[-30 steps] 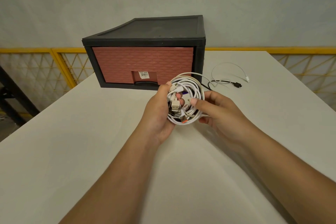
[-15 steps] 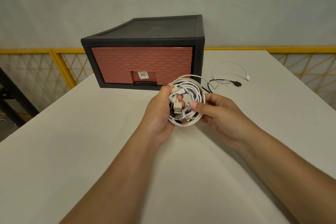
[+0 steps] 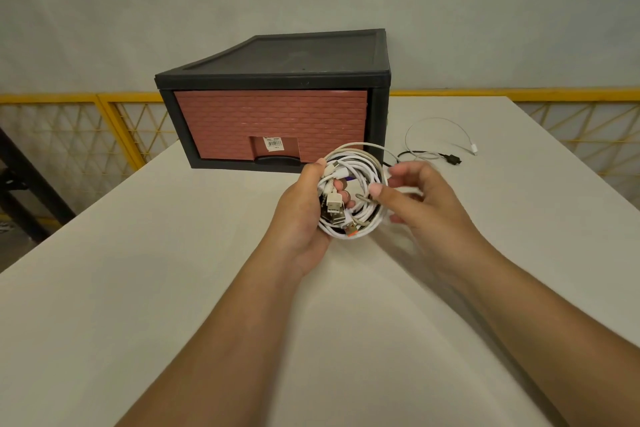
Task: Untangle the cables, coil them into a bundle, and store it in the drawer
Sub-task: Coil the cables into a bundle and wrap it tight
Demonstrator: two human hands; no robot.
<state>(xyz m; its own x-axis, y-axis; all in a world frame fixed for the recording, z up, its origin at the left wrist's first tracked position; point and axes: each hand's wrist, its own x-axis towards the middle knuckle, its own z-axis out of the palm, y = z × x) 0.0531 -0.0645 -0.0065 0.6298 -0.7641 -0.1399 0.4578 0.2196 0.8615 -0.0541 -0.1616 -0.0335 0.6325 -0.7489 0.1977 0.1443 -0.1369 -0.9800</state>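
Note:
A bundle of coiled white cables (image 3: 360,180), with several USB plugs poking out at its front, is held above the white table (image 3: 138,288). My left hand (image 3: 304,218) grips the coil's left side, fingers through the middle. My right hand (image 3: 419,198) is blurred at the coil's right edge, its thumb on the loops and its fingers curled behind them. A strand runs from the coil toward the back right. Behind the coil stands the drawer unit (image 3: 277,80), black-framed, with its brick-red drawer (image 3: 270,121) closed.
A thin white cable (image 3: 436,121) and a black cable with a plug (image 3: 450,159) lie loose on the table right of the drawer unit. Yellow mesh fencing (image 3: 86,135) runs behind the table. The table's left edge (image 3: 69,218) drops off to the floor.
Both hands have lifted the coil slightly toward the drawer. My right hand's fingers have loosened and shifted up along the coil's right edge.

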